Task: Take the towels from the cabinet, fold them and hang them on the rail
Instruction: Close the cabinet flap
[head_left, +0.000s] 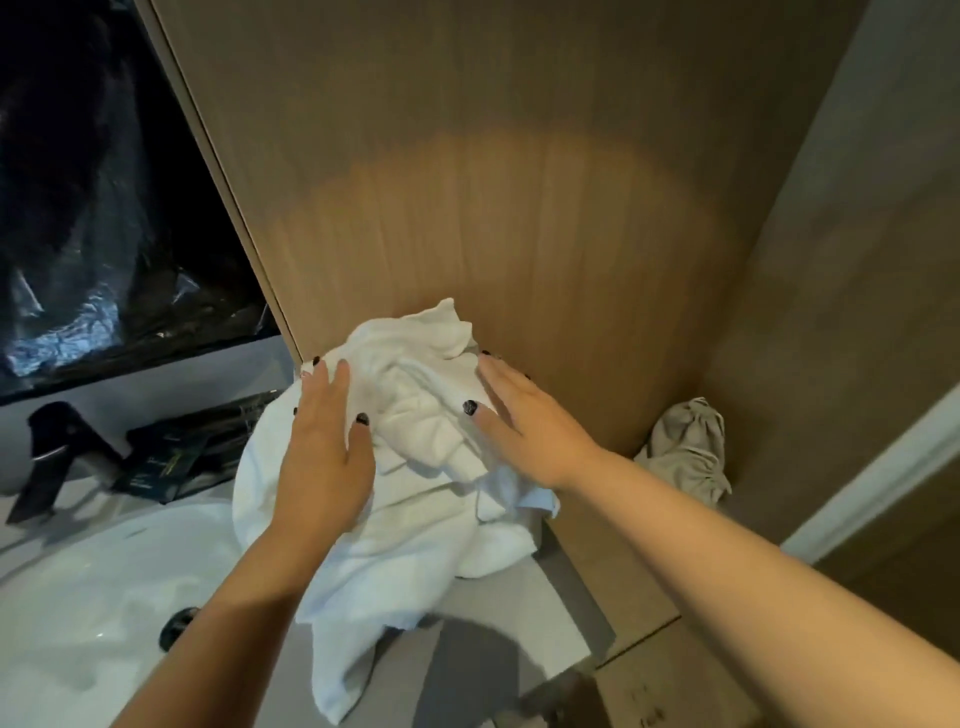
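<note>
A crumpled heap of white towels (415, 467) lies against the wooden cabinet wall (493, 182) and spills down over the grey counter edge. My left hand (324, 447) rests flat on the heap's left side, fingers straight. On the right side lies my right hand (524, 421), fingers also straight and pressed onto the cloth. Neither hand curls round the fabric. No rail is in view.
A beige crumpled cloth (688, 452) sits in the corner at right. A white washbasin (104, 582) with a dark drain lies at lower left, beside a black tap (52, 452) and black packets (182, 447). A dark mirror (93, 197) fills the upper left.
</note>
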